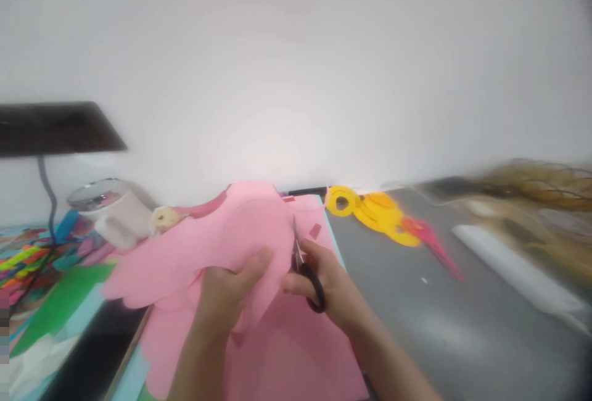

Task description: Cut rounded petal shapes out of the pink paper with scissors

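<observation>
My left hand grips a large light pink sheet, its thumb lying on top and its other fingers hidden underneath. The sheet has scalloped edges on the left and a rounded outline drawn or cut near its middle. In my right hand is a pair of scissors with black handles. Their blades point away from me, at the right edge of the held sheet; blur hides whether they are parted. Below lies a darker pink sheet, with small pink scraps on the paper near the blades.
Yellow cut shapes and pink-handled scissors lie on the grey table to the right. A white mug-like container, green sheet and dark flat panel are on the left. A white bar sits far right.
</observation>
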Action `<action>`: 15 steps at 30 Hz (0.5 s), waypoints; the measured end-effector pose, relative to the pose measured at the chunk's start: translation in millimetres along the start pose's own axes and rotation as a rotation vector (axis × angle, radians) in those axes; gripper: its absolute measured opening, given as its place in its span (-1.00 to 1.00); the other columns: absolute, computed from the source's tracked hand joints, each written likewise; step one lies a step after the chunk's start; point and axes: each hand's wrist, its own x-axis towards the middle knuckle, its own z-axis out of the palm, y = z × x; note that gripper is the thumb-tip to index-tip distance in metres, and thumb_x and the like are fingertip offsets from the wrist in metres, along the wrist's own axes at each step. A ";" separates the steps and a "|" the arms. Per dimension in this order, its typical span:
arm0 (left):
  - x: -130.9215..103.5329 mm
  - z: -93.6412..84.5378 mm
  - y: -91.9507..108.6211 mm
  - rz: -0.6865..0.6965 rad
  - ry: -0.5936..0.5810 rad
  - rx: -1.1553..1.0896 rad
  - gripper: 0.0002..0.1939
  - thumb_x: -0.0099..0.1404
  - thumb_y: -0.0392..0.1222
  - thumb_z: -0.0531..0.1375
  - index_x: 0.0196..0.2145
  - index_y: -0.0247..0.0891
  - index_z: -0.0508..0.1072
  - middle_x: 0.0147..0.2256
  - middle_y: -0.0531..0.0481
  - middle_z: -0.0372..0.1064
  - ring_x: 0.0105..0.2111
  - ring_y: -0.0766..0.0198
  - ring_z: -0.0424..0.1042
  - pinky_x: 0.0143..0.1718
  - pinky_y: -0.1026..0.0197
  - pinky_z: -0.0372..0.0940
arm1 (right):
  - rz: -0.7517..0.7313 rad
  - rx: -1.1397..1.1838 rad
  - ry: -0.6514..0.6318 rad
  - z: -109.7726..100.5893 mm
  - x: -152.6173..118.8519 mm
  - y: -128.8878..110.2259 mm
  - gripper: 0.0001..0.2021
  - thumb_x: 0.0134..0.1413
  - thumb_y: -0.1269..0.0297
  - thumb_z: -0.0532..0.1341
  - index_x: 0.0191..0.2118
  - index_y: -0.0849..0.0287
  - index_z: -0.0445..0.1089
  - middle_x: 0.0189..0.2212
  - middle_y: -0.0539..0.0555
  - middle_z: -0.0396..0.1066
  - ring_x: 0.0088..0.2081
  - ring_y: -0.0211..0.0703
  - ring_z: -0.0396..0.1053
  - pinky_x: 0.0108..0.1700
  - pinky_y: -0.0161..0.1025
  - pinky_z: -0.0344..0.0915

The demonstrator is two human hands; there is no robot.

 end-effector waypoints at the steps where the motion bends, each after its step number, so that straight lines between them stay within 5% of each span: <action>1: 0.2 -0.6 0.1 -0.011 -0.005 -0.003 -0.66 -0.22 -0.10 0.44 -0.47 -0.34 0.54 -0.40 -0.16 0.56 -0.31 0.03 0.53 -0.35 0.16 0.42 | 0.002 -0.008 0.003 0.1 0.0 0.2 -0.68 -0.24 0.30 0.41 -0.41 0.17 0.23 -0.63 -0.17 0.13 -0.58 -0.40 -0.03 -0.56 -0.39 -0.10; 7: 2.3 -4.8 0.1 -0.019 -0.051 0.004 -0.68 -0.22 -0.12 0.45 -0.50 -0.37 0.55 -0.41 -0.18 0.55 -0.30 -0.01 0.52 -0.28 0.09 0.42 | 0.014 -0.058 0.018 0.0 0.1 1.2 -0.76 -0.22 0.40 0.32 -0.39 0.18 0.26 -0.61 -0.13 0.21 -0.55 -0.36 0.07 -0.53 -0.38 0.00; 15: -2.9 -2.0 4.1 -0.008 -0.017 0.022 -0.62 -0.22 0.01 0.44 -0.53 -0.36 0.53 -0.48 -0.17 0.52 -0.39 0.02 0.50 -0.43 0.11 0.40 | 0.018 -0.134 0.043 2.0 -0.4 -2.1 -0.83 -0.24 0.45 0.21 -0.40 0.18 0.27 -0.65 -0.11 0.26 -0.57 -0.31 0.19 -0.52 -0.36 0.09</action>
